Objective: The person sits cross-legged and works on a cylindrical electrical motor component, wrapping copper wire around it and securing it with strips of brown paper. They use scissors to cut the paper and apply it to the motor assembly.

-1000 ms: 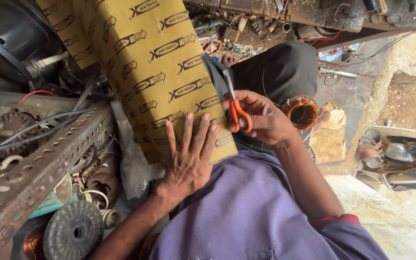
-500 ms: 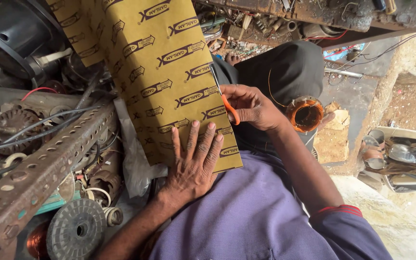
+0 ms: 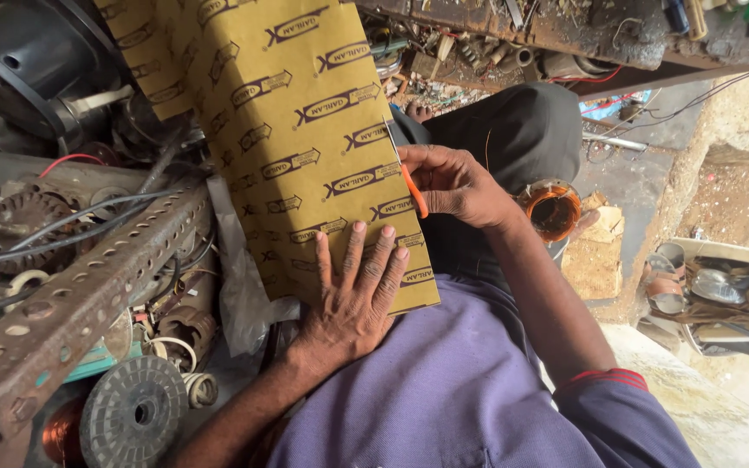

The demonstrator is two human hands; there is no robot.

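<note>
Left hand (image 3: 353, 299) is lying open, fingers spread flat, pressing down on the lower end of a large mustard-yellow sheet of stiff insulating paper printed with dark arrow marks (image 3: 292, 130), which is resting across the person's lap and slanting up toward the cluttered bench. Right hand (image 3: 457, 182) is closing around orange-handled scissors (image 3: 414, 191) at the sheet's right edge, blades mostly hidden. Just beyond the right wrist, a copper-wound motor coil (image 3: 552, 211) is sitting on the floor; a perforated rusty angle-iron bar (image 3: 80, 299) is lying to the left.
</note>
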